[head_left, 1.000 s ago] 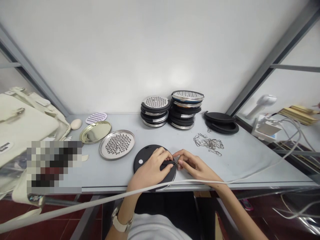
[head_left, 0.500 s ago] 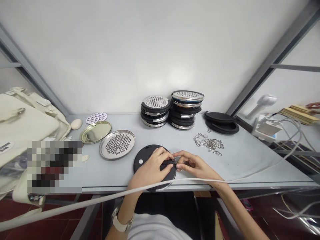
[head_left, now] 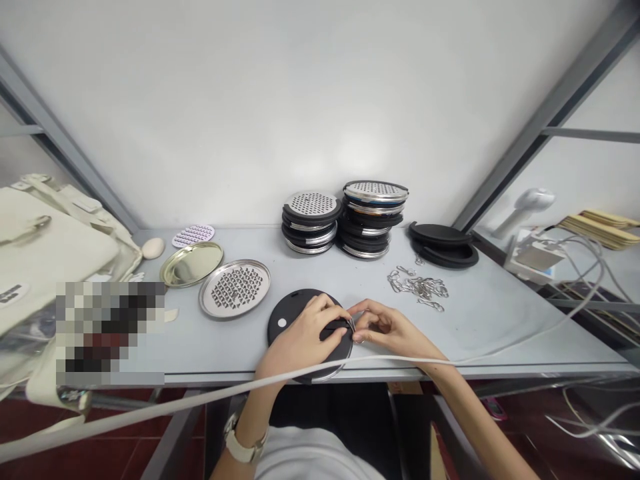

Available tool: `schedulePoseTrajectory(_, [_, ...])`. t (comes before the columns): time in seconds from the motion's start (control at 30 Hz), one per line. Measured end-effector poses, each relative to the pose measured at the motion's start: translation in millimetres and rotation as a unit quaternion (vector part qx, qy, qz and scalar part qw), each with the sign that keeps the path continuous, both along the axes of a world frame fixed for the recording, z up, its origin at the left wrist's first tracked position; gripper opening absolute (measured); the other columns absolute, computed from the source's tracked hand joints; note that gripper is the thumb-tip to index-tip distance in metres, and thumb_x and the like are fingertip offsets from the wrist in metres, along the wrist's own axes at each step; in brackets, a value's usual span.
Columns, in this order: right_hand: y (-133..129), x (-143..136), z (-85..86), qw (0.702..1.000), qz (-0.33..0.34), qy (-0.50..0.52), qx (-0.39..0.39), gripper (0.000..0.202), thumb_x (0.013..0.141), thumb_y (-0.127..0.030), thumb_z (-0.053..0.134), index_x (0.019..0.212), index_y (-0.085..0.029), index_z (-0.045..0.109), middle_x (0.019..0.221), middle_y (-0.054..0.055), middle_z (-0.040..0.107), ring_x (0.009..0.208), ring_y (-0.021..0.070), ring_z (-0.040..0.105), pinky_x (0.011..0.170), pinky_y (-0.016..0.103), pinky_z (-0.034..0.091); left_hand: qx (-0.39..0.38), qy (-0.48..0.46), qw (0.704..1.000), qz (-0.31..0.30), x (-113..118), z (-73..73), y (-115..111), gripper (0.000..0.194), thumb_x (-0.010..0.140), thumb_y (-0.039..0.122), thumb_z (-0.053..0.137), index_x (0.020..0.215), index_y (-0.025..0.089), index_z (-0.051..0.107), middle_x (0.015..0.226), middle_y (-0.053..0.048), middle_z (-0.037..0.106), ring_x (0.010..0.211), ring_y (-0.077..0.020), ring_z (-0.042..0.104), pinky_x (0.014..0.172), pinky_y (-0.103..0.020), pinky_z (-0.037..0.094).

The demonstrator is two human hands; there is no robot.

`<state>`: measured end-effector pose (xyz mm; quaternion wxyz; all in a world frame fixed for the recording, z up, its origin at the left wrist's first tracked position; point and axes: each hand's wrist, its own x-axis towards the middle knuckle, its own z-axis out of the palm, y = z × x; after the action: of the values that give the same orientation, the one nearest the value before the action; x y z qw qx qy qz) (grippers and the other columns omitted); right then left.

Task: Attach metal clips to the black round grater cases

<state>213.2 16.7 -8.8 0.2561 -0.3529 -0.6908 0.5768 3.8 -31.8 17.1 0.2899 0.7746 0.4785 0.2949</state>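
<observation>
The left hand (head_left: 303,340) lies over a round black disc (head_left: 293,305), its thumb and fingers drawn together on a dark strip near the disc's right side. The right hand (head_left: 393,333) has a narrow pinch on a small metal clip (head_left: 353,325) at that same side; the fingers partly hide the clip, so I cannot tell whether it is hooked through. The disc sits at the front edge of the bench (head_left: 480,327), with a white dot (head_left: 282,323) on its top. Beyond the right hand lies a loose pile of metal hooks (head_left: 424,287), and behind them two black covers (head_left: 443,250), one leaning on the other. Two stacks of graters (head_left: 311,230) stand side by side near the wall. Left of the disc, a metal grater plate (head_left: 235,289) lies just beside a gold-coloured lid (head_left: 191,265). A white cable (head_left: 200,403) crosses in front of both forearms.
</observation>
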Motion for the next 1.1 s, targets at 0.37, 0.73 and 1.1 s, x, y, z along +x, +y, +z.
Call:
schedulePoseTrajectory(0.37, [-1.1,2.1,2.6,1.0,0.023,-0.006,-0.012,0.035,0.082,-0.035,0.07,0.111,-0.018,0.058,0.078,-0.001,0.064,0.074,0.0127,0.058,0.072,0.024,0.043,0.006,0.001,1.0,-0.005,-0.2,-0.1,-0.2,0.021,0.092,0.019,0.051,0.108,0.027,0.061,0.106,0.0,0.054,0.101,-0.0143,0.055,0.093,-0.028,0.041])
schedulePoseTrajectory(0.73, [-1.5,2.6,2.2,0.999,0.023,-0.02,0.018,0.037,0.081,-0.036,0.07,0.111,-0.018,0.059,0.08,0.0,0.064,0.077,0.0142,0.059,0.073,0.026,0.043,0.024,-0.004,1.0,-0.011,-0.4,-2.2,0.4,0.021,0.091,0.017,0.051,0.107,0.025,0.062,0.106,-0.001,0.054,0.101,-0.0154,0.055,0.093,-0.029,0.043])
schedulePoseTrajectory(1.1, [-0.9,1.6,-3.0,0.999,0.006,-0.016,0.033,0.038,0.08,-0.039,0.071,0.108,-0.017,0.061,0.078,0.0,0.063,0.077,0.0151,0.059,0.075,0.027,0.044,0.03,0.003,0.999,-0.02,-0.7,-0.1,0.7,0.02,0.092,0.018,0.05,0.108,0.024,0.062,0.105,-0.003,0.054,0.101,-0.017,0.054,0.094,-0.031,0.042])
